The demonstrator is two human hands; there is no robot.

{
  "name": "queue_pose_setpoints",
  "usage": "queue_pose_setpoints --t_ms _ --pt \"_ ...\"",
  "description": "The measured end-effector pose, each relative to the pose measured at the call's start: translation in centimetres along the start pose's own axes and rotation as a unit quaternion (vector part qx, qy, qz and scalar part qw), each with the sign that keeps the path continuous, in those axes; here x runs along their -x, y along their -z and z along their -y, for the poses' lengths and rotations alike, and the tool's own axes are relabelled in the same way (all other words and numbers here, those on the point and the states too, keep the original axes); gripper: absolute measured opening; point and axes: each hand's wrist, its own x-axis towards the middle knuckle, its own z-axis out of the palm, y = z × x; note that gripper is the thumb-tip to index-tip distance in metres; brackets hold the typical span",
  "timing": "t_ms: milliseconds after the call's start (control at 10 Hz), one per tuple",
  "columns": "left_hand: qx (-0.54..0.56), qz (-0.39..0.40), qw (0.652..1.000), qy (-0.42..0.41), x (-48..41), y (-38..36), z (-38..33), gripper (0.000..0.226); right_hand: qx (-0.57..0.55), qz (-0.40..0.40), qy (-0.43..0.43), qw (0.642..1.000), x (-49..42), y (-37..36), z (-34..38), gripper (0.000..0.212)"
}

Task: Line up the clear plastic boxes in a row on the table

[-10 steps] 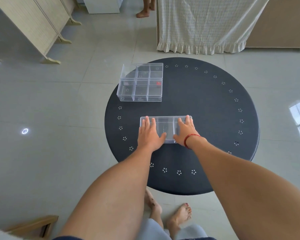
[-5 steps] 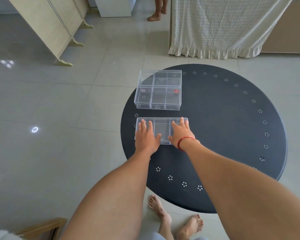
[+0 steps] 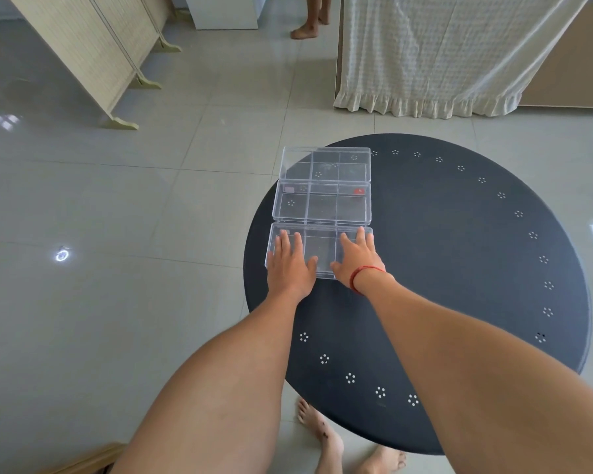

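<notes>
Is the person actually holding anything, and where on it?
Nothing is gripped. Both the left hand and right hand lie flat, palms down, on the lid of the nearest clear box.

Bright, even daylight; window glare on the glossy floor tiles [image 3: 83,206] at left, wide-angle bending at edges, focus sharp.

Glossy pale tiled floor [image 3: 117,200] with light glare, a folding screen [image 3: 93,46] left, a frilled cream cloth [image 3: 442,53] beyond.
</notes>
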Motion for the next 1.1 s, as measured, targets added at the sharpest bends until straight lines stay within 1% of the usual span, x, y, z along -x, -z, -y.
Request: queue_pose_setpoints --t_ms 500,600,700,800,900,1000,1100 --pt "0.018 0.014 1.0 0.001 -1.0 0.8 0.1 0.068 -0.013 -0.006 -0.002 1.0 -0.9 0.4 0.3 0.07" --pt "0.026 0.007 1.0 0.003 -0.9 1.1 -0.1 0.068 -0.029 -0.009 -0.002 1.0 -0.7 0.5 0.5 0.069" --pt "0.025 -0.015 1.0 0.0 -1.0 1.5 -0.7 0.068 -0.058 -0.034 0.0 0.998 -0.6 1.3 0.4 0.064" --pt "0.024 -0.023 0.999 -0.013 -1.2 2.1 -2.4 0.066 -0.077 -0.045 -0.007 0.996 -0.7 3.0 -0.9 0.062" --pt "0.033 -0.021 0.999 -0.026 -1.3 2.3 -5.3 0.064 -0.091 -0.049 -0.026 0.994 -0.8 5.4 -3.8 0.059" --pt "0.054 -0.025 0.997 -0.054 -1.2 1.5 -10.1 0.064 -0.085 -0.065 -0.05 0.993 -0.7 7.4 -8.2 0.058" --pt "0.064 -0.001 0.995 -0.079 -1.6 -0.1 -15.1 0.064 -0.065 -0.063 -0.069 0.993 -0.8 8.6 -12.8 0.057"
